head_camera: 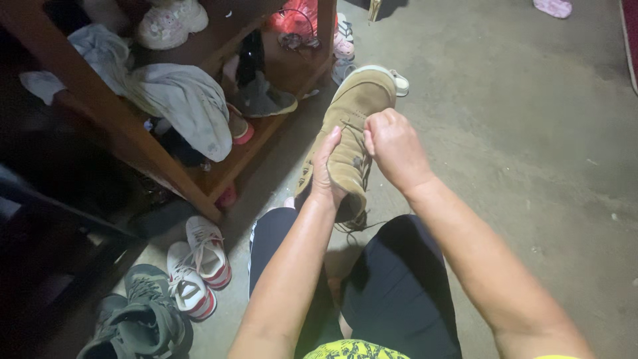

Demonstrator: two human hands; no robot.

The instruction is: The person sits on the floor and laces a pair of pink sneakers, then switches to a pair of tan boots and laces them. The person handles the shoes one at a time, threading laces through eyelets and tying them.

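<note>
The wooden shoe rack [136, 143] filled the upper left, and everything else sat off it. The bare concrete floor [531, 133] ran away to the rack's right. Over the rack's middle shelf hung a pale grey cloth [179, 100], with a white chunky shoe [171, 23] on the shelf above it and a dark grey slipper [262, 100] just to its right. Down below the rack's near corner lay a pair of white sneakers with red trim [199, 266], and beside them, further toward the person, dark grey sneakers [143, 322].

And there it was, the tan suede boot [349, 126], lifted off the floor just right of the rack, toe pointing away, above the person's knees in dark shorts [399, 286]. The left hand [325, 176] was wrapped around the boot's side near the ankle, fingers curled shut on it. The right hand [393, 147] was closed into a tight fist at the top of the lacing, pinching the dark lace [353, 136], knuckles up. A loose lace end dangled under the boot.
</note>
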